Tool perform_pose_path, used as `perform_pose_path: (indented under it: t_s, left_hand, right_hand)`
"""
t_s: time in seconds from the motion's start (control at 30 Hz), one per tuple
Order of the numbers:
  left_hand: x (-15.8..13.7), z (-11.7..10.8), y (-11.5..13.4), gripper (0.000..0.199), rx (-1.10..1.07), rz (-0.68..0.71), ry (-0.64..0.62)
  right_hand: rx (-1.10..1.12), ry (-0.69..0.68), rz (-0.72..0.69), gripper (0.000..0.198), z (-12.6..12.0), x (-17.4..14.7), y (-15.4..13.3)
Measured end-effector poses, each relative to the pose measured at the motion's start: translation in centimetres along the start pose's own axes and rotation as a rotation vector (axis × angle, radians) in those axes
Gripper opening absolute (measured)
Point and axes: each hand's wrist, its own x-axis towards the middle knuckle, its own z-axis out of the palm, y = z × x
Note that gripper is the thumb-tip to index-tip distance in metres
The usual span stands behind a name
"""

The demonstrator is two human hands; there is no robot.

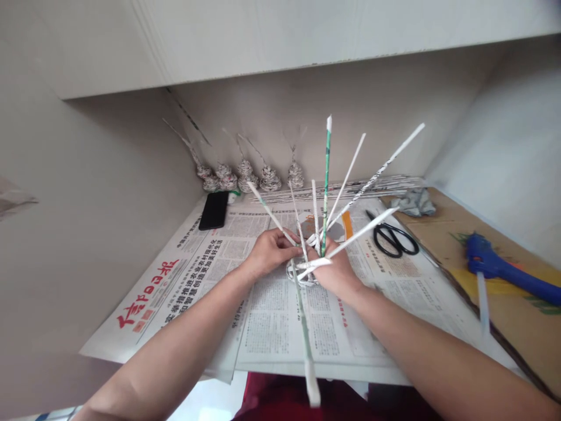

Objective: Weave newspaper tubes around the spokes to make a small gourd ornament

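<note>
A small round woven piece of rolled newspaper tubes (302,276) sits low between my two hands, above the newspaper sheets. Several paper tubes fan out from it, among them a green one (326,175) standing upright and a long one (307,339) pointing toward me. On its left side my left hand (275,250) is closed, with thumb and fingers pinching a paper tube. My right hand (336,270) wraps the right side of the weaving, its fingertips partly hidden behind the tubes.
Black scissors (392,237) and a blue glue gun (495,263) lie at right, the gun on cardboard (517,333). A black phone (214,210) rests back left. Finished woven gourd shapes (269,177) line the back wall beside a bundle of paper tubes (385,185) and a grey rag (413,203).
</note>
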Motion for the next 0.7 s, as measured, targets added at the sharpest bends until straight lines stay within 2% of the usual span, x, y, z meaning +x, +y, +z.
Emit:
perform_pose_path:
  t_s: [0.17, 0.4, 0.7]
  left_hand:
    - [-0.1, -0.1, -0.1, 0.034, 0.036, -0.025, 0.057]
    - [-0.1, -0.6, -0.2, 0.021, 0.091, -0.042, 0.048]
    - [-0.4, 0.3, 0.0, 0.015, 0.047, -0.015, 0.046]
  right_hand:
    - [0.013, 0.001, -0.064, 0.014, -0.5, 0.0, -0.6]
    - [-0.262, -0.034, -0.05, 0.016, -1.9, 0.3, -1.0]
    - [-0.152, -0.013, -0.016, 0.014, -1.8, 0.2, -1.2]
